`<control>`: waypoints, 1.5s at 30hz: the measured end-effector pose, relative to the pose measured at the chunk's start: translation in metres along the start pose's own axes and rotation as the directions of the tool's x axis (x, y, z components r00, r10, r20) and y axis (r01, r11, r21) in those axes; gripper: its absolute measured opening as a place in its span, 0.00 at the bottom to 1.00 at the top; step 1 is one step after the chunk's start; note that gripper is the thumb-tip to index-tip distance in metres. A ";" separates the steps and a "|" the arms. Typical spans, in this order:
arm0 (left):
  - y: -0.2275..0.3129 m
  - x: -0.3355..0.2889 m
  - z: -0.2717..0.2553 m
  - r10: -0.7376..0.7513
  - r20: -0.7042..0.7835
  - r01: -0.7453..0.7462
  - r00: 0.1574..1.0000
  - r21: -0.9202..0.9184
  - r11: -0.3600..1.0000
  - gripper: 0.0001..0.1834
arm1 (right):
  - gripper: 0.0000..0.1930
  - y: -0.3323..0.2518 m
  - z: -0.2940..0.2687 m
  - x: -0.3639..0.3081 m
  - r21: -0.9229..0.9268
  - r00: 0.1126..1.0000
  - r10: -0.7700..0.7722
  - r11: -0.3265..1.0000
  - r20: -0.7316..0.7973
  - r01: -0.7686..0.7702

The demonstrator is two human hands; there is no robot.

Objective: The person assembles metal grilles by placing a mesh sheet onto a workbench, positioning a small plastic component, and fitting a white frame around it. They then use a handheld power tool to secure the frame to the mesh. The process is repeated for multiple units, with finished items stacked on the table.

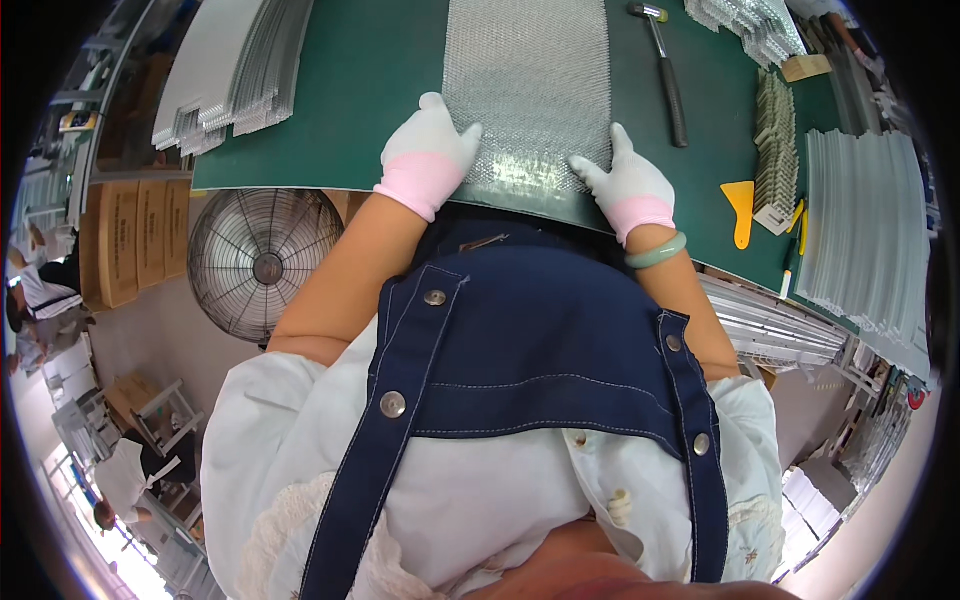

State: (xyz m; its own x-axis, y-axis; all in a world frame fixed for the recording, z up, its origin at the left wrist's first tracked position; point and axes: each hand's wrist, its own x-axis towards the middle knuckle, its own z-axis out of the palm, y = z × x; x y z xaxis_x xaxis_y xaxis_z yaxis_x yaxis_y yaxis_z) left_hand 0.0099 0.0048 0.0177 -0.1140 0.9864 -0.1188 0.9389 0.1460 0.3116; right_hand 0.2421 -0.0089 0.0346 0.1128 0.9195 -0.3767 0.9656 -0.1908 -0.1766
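Observation:
A long silver mesh sheet [527, 90] with small diamond-shaped openings lies flat on the green table, its near end by the table's front edge. My left hand [428, 150], in a white glove with a pink cuff, is at its left edge, with thumb and forefinger apart and the thumb touching the edge. Gloved the same way, my right hand [632, 185] is at the right edge. Its thumb reaches over the mesh and its forefinger points forward along the side. The other fingers of both hands are partly hidden.
A mallet [670, 85] and a yellow scraper [739, 212] lie to the right on the green table [350, 100]. Beyond them stand folded metal strips [776, 150] and stacked pale panels [865, 230]. More panels [235, 60] sit far left. A fan [266, 266] stands below the table's left side.

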 end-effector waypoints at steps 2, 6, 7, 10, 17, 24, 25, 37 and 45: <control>0.010 -0.007 -0.002 -0.041 -0.107 0.060 0.993 0.187 0.981 0.29 | 0.43 -0.003 0.001 -0.002 -0.210 0.991 -0.018 0.978 -0.134 -0.010; -0.014 0.000 0.015 0.533 -0.255 -0.454 0.807 0.310 0.835 0.29 | 0.37 0.013 0.013 0.004 -0.344 0.846 -0.391 0.900 -0.362 0.269; -0.020 0.003 0.022 0.546 -0.245 -0.464 0.801 0.322 0.825 0.29 | 0.35 0.020 0.023 0.010 -0.387 0.718 -0.547 0.831 -0.432 0.400; -0.032 0.004 0.033 0.578 -0.187 -0.503 0.794 0.332 0.798 0.30 | 0.32 0.028 0.042 0.015 -0.389 0.786 -0.527 0.832 -0.325 0.397; -0.036 0.005 0.020 0.591 0.001 -0.546 0.807 0.381 0.746 0.38 | 0.35 0.014 0.035 0.000 -0.434 0.872 -0.422 0.853 -0.248 0.290; -0.040 0.016 0.005 0.581 0.160 -0.596 0.798 0.347 0.724 0.49 | 0.42 0.032 0.041 0.006 -0.359 0.821 -0.488 0.853 -0.295 0.378; -0.041 0.015 0.001 0.581 0.181 -0.604 0.794 0.346 0.718 0.50 | 0.43 0.036 0.045 0.003 -0.346 0.817 -0.490 0.856 -0.303 0.385; -0.019 -0.015 -0.008 0.631 0.250 -0.664 0.735 0.457 0.592 0.47 | 0.25 0.298 -0.019 -0.031 -0.247 0.768 -0.184 0.968 -0.613 0.035; -0.022 -0.028 0.001 0.638 -0.010 -0.605 0.770 0.301 0.737 0.38 | 0.27 0.335 0.006 -0.075 -0.267 0.851 -0.297 0.944 -0.434 0.194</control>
State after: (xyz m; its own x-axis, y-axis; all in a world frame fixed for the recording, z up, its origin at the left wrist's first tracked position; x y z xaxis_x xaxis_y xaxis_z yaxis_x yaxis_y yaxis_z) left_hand -0.0069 -0.0257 0.0136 0.5074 0.8537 0.1170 0.8585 -0.5126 0.0173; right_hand 0.5556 -0.1436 -0.0022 -0.0891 0.9879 0.1266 0.9960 0.0895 0.0026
